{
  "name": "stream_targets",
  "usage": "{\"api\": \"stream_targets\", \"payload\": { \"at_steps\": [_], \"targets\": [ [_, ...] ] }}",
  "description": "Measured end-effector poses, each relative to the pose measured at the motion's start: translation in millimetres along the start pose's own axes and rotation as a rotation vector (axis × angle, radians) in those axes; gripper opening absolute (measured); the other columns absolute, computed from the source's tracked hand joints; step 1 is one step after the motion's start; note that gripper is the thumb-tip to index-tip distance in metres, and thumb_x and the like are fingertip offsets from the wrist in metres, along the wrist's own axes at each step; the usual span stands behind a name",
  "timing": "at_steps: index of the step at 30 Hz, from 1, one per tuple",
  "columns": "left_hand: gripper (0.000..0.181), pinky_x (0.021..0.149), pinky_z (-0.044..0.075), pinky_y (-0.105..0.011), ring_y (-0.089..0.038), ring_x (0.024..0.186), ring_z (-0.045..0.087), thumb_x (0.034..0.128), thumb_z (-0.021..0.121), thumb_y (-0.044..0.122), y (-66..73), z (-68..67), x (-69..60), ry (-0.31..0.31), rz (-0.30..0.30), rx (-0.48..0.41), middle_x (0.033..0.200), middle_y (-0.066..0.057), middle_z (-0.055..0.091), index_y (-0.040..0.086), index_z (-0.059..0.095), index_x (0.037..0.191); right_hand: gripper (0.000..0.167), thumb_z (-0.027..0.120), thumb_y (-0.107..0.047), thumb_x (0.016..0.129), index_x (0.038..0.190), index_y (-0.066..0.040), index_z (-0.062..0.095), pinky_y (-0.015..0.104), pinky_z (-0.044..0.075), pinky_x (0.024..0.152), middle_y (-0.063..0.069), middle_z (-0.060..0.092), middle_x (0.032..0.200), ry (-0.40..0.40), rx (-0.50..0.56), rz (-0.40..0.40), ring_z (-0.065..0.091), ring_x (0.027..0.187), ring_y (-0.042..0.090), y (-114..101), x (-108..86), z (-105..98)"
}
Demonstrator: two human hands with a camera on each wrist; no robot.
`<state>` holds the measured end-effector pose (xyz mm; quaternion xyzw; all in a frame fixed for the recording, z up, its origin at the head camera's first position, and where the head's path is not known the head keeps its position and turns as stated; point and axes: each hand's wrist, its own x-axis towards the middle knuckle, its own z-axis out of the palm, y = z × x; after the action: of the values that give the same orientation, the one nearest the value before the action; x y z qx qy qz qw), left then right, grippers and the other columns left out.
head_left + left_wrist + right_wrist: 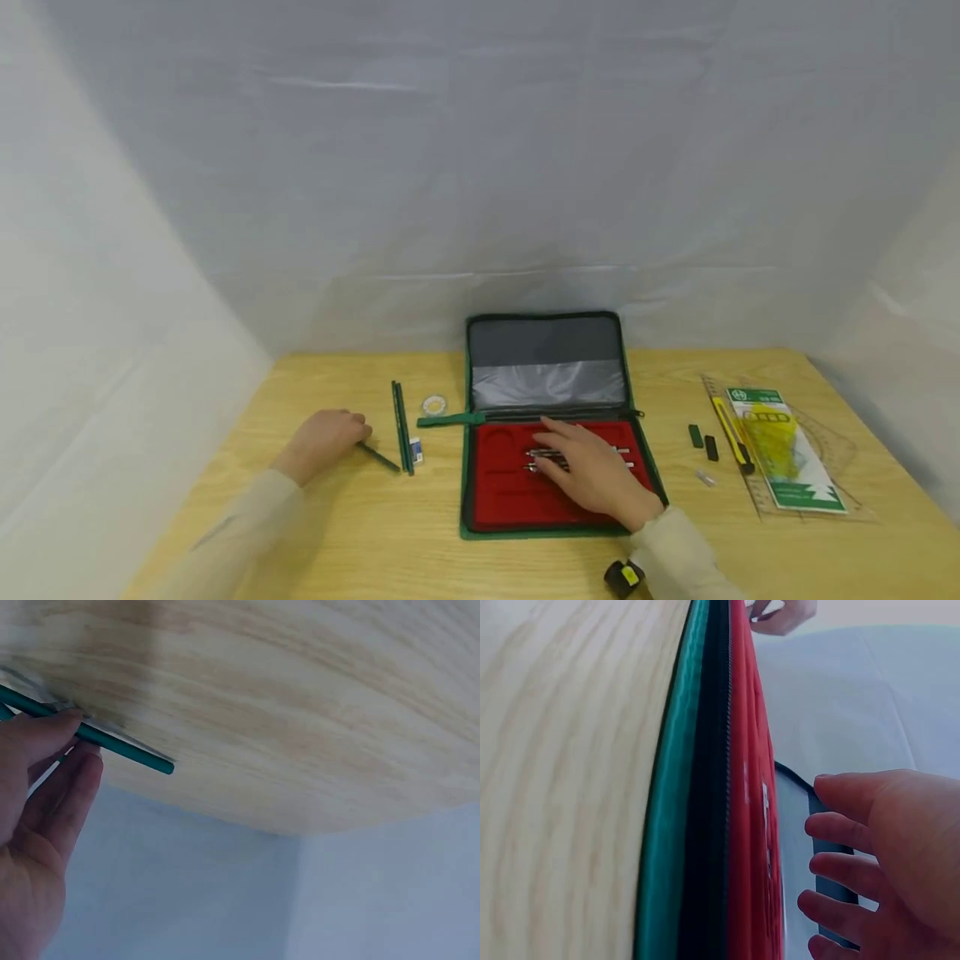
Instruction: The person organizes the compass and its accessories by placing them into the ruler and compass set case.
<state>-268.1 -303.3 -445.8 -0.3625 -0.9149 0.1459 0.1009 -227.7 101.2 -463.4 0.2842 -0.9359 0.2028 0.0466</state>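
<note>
My left hand (324,443) pinches a dark green pencil (380,457) between thumb and fingers, low over the left of the table. In the left wrist view the pencil (127,747) sticks out past the fingertips. Right of this hand lie two more green pencils (406,429), side by side. My right hand (592,468) is above the red tray (498,504) of an unzipped green case, its fingers spread and holding nothing. Metal drawing instruments (534,467) lie in the tray, partly hidden by that hand. In the right wrist view the fingers (847,874) are apart from the tray.
By the pencils are a white-and-blue eraser (417,450) and a tape roll (433,405). The case's lid (547,342) stands raised at the back. To the right lie small dark blocks (696,436), a yellow cutter (731,429) and a packet (795,458) over clear rulers.
</note>
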Motion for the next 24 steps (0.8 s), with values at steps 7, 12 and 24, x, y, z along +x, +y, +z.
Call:
{"api": "stream_targets", "payload": {
  "at_steps": [7, 12, 24],
  "targets": [
    [0.015, 0.054, 0.049, -0.028, -0.012, 0.062, 0.056, 0.0782, 0.075, 0.004, 3.1, -15.8, -6.1, 0.026, -0.079, -0.154, 0.069, 0.006, 0.054, 0.016, 0.067, 0.076, 0.039, 0.062, -0.031, 0.093, 0.127, -0.011, 0.062, 0.047, 0.041, 0.098, 0.009, 0.047, 0.141, 0.039, -0.002, 0.025, 0.049, 0.123, 0.029, 5.0, -3.1, -6.2],
    [0.016, 0.054, 0.049, -0.028, -0.012, 0.062, 0.057, 0.0786, 0.074, 0.002, 13.7, -33.9, 7.0, 0.086, -0.075, -0.224, 0.071, 0.006, 0.056, 0.015, 0.067, 0.077, 0.040, 0.062, -0.031, 0.094, 0.128, -0.012, 0.061, 0.048, 0.043, 0.095, 0.007, 0.046, 0.143, 0.057, 0.024, 0.057, 0.050, 0.122, 0.029, 8.8, -6.2, -9.0],
    [0.012, 0.053, 0.048, -0.029, -0.013, 0.065, 0.059, 0.0773, 0.075, 0.006, 70.2, -60.5, 52.9, 0.115, 0.035, -0.238, 0.077, 0.004, 0.059, 0.014, 0.072, 0.086, 0.035, 0.060, -0.029, 0.096, 0.126, -0.011, 0.063, 0.048, 0.044, 0.093, 0.005, 0.050, 0.139, 0.152, 0.044, 0.061, 0.053, 0.120, 0.026, 15.6, -16.8, -22.0]
  ]
}}
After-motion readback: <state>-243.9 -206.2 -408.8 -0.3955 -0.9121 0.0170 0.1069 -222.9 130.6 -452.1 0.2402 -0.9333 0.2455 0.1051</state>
